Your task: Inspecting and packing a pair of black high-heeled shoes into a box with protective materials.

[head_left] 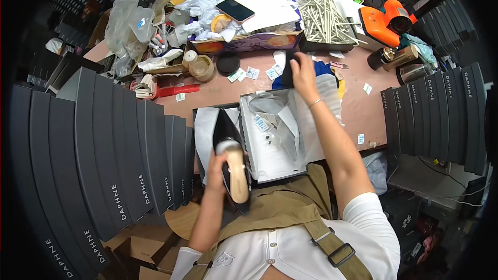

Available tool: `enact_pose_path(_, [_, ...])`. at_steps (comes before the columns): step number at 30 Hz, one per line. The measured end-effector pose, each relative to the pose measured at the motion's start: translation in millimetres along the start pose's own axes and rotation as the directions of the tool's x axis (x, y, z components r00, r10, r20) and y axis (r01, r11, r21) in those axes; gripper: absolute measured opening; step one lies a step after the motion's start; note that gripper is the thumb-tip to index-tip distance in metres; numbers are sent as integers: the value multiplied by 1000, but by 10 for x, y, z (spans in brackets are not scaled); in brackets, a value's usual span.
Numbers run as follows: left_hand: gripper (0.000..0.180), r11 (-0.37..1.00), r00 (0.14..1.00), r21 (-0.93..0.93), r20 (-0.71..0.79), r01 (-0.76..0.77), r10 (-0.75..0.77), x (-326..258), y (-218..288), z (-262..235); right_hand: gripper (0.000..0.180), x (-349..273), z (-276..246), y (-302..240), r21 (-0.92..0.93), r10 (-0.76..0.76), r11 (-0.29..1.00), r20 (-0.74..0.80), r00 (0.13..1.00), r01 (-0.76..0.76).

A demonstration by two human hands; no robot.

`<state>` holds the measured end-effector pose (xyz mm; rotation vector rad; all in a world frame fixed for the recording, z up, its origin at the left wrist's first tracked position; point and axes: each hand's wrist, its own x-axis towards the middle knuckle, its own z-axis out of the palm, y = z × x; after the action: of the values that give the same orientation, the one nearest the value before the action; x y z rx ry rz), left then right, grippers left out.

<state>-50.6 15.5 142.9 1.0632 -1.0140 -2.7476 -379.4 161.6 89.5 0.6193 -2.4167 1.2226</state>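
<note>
My left hand (218, 170) is closed around the side of a black pointed shoe (226, 127) with a beige insole, held toe away from me. The shoe hangs over the left part of an open shoebox (258, 178) with a white inside, where white tissue paper lies. Farther off to the right, my right hand (304, 76) grips a small black pad (290, 69) above a dark blue cloth (322, 69). What the pad is made of, I cannot tell. Inside the box are crumpled clear plastic (267, 105), a few small labels and tiny dark bits.
Stacks of dark shoeboxes stand at left (96, 150) and right (441, 119). Along the back are a carton (249, 43) with plastic bags and a phone (235, 10), a box of thin white sticks (327, 18), an orange tool (381, 25), a tape roll (201, 68) and metal flasks (402, 58).
</note>
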Motion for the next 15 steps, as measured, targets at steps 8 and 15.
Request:
enact_pose_path(8, [72,437,781,782,99,-444,617,284,91,-268,29,-1155,-172,-173,-278,91,939,768,634,202])
enact_pose_path(15, [74,909,978,371,145,-193,148,387,-845,224,30,-1050,-392,-752,-433,10,814,678,735,388])
